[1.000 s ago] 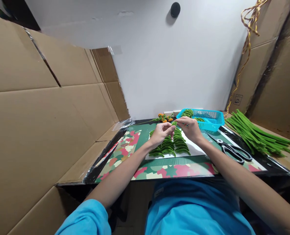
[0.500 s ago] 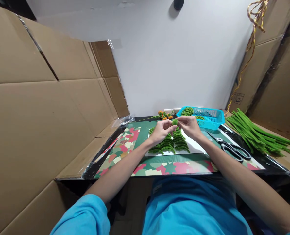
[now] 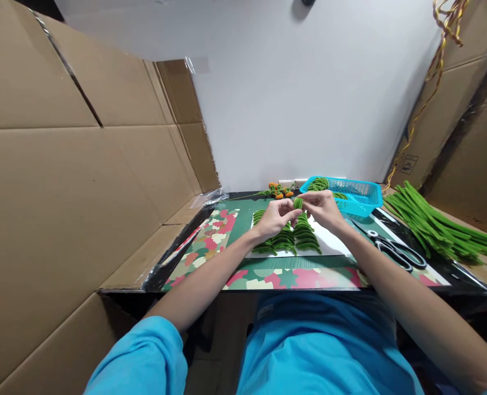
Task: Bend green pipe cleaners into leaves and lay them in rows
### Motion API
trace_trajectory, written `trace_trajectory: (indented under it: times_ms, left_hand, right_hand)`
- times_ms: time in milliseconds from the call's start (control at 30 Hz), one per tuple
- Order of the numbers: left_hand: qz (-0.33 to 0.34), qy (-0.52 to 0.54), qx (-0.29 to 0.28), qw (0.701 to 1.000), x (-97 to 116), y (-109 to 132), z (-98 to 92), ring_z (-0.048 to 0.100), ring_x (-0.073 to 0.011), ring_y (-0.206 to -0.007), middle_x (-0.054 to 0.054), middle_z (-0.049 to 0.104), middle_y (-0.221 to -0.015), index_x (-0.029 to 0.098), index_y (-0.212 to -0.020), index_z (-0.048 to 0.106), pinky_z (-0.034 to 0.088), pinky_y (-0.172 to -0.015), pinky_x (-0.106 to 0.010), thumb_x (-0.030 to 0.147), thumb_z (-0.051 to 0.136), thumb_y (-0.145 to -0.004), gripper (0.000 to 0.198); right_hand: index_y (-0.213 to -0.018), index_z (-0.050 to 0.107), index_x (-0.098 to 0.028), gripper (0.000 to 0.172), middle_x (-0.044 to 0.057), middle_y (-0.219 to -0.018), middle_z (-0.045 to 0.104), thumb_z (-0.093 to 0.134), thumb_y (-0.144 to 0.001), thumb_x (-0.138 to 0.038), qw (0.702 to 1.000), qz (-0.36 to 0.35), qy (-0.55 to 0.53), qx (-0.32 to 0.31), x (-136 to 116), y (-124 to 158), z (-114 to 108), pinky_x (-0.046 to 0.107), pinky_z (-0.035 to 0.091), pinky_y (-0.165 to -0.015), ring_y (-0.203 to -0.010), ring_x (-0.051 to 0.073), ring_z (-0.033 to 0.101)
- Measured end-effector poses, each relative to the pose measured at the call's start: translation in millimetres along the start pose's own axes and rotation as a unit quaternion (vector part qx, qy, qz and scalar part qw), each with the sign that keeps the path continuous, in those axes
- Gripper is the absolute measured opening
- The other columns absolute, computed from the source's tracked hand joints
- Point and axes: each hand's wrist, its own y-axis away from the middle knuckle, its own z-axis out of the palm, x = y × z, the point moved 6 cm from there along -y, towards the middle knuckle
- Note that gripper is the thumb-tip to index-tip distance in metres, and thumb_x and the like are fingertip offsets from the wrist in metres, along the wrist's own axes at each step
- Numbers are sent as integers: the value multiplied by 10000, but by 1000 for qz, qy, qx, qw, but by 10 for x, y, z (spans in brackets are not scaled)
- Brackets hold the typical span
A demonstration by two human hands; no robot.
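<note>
Between my two hands is a small rounded piece of green pipe cleaner point(image 3: 298, 203), its strands lying side by side. My left hand point(image 3: 275, 219) pinches it from the left, thumb and fingers closed. From the other side my right hand point(image 3: 322, 209) grips its edge with the fingertips. Below them, curved green pipe-cleaner pieces point(image 3: 307, 241) lie in three rows on a white sheet point(image 3: 331, 246). The hands cover the far part of these rows.
A blue plastic basket point(image 3: 362, 192) with more green pieces stands behind my right hand. Black-handled scissors point(image 3: 395, 251) lie to the right, beside a bundle of straight green pipe cleaners point(image 3: 436, 225). Orange pipe-cleaner flowers point(image 3: 279, 190) lie at the back. Cardboard walls point(image 3: 136, 181) flank the table.
The view has shifted slightly, so everything sits a little further right. Both hands keep hold of the green piece, which is turned a little more upright.
</note>
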Motion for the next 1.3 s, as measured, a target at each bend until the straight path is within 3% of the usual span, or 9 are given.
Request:
trace_trajectory:
  times_ms: [133,300,467,600,700,900,1067,1300]
  left_hand:
    - [-6,-8,12,1000,-23,-21,-17,632,-117,-581,9,652,-705,154,-861,618,487,-609,-256,575,834,-807,476]
    - [-21,-145,79,986,-74,-4,-153,628,-138,-589,-15,688,-810,172,-934,626,470,-581,-270,598,814,-806,483]
    - [28,-441,122,889,108,102,-169,644,-180,-736,-34,741,-850,209,-903,693,407,-650,-286,438,599,-1008,269]
    - [19,-497,137,856,161,141,-158,628,-192,-698,-28,706,-755,219,-834,703,335,-607,-298,378,565,-1013,276]
    - [24,-492,144,858,168,140,-173,605,-184,-663,-22,684,-709,217,-793,704,330,-604,-299,374,573,-1004,294]
    - [68,-432,128,890,184,125,-157,549,-150,-605,-7,653,-647,193,-751,709,379,-639,-285,385,600,-995,329]
    - [75,-410,131,899,177,113,-139,522,-126,-567,2,625,-601,175,-680,688,365,-602,-275,367,626,-964,349]
    - [47,-361,169,916,197,88,-203,551,-117,-514,-2,635,-532,159,-570,669,385,-556,-259,256,664,-869,314]
  right_hand:
    - [-930,857,-161,282,72,-734,777,698,-866,-385,994,-35,96,37,-26,0,-117,292,503,-549,-594,194,663]
    - [-994,859,-204,225,74,-775,785,655,-937,-281,940,-93,328,13,-42,32,-95,305,460,-638,-632,202,662]
    - [-1170,809,-194,282,90,-884,792,609,-998,-295,925,-125,359,-14,-62,70,-18,316,476,-693,-712,225,688]
    - [-1222,778,-208,296,79,-895,770,606,-1016,-332,923,-154,353,-24,-133,110,19,313,458,-667,-707,216,669]
    - [-1178,784,-204,284,79,-906,762,588,-1026,-342,919,-164,358,-19,-168,126,32,310,439,-643,-695,208,658]
    - [-1113,783,-189,288,88,-903,794,554,-1034,-345,928,-138,345,11,-153,106,24,316,447,-659,-684,217,678]
    - [-914,776,-183,452,97,-782,787,439,-1093,-425,937,-109,333,-13,-106,95,61,315,422,-622,-618,222,684]
    - [-685,713,-219,490,67,-670,774,497,-1069,-435,947,-91,306,-42,-64,79,90,306,467,-634,-604,220,726]
